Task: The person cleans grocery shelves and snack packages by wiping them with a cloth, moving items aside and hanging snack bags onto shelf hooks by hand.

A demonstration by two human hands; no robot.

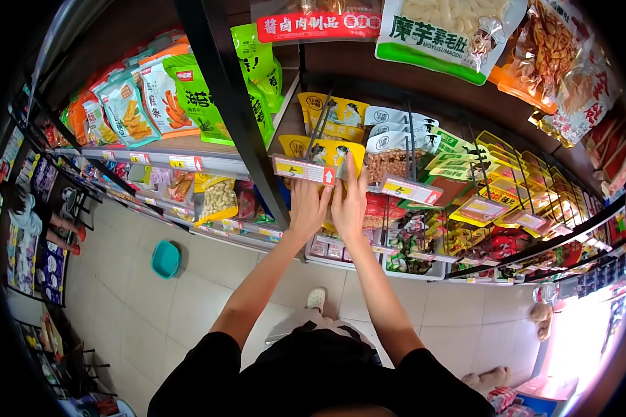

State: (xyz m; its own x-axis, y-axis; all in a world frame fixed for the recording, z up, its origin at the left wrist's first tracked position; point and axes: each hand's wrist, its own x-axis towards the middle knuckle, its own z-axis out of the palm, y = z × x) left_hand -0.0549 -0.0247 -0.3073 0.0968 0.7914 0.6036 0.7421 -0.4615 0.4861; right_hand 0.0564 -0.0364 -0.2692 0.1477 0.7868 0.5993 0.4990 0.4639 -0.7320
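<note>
A yellow snack bag (341, 154) hangs from a metal hook in the middle of the shelf, with another yellow bag behind it. At its lower left is my left hand (307, 208), its fingertips partly hidden behind a price tag (303, 169). My right hand (349, 201) grips the same bag's right edge, fingers pointing up. Both thumbs are close together below the tag, and the bag's lower part is mostly covered by my hands. White-topped bags of peanuts (389, 158) hang just right of my right hand.
A black shelf post (233, 90) rises left of my hands. Green snack bags (195, 97) stand beyond it. Large packets (448, 35) hang overhead. A teal basin (165, 259) sits on the tiled floor (146, 306). Another person (31, 219) is at far left.
</note>
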